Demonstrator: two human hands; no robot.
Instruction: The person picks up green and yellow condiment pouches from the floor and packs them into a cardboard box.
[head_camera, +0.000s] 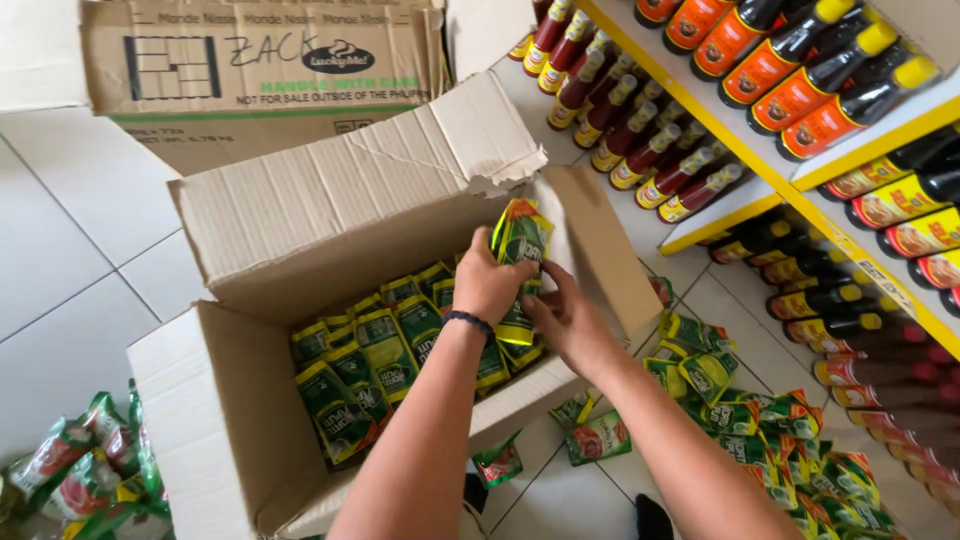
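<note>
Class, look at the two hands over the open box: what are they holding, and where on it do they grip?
The left hand grips a strip of green sachets near its upper part; the right hand holds the strip lower down, above the cardboard box.

I'm in a shop: yellow-edged shelves (800, 185) on my right carry rows of dark sauce bottles (800, 70), and an open cardboard carton (240, 420) of green sachets (350, 385) sits on the white tiled floor (70, 290).
</note>
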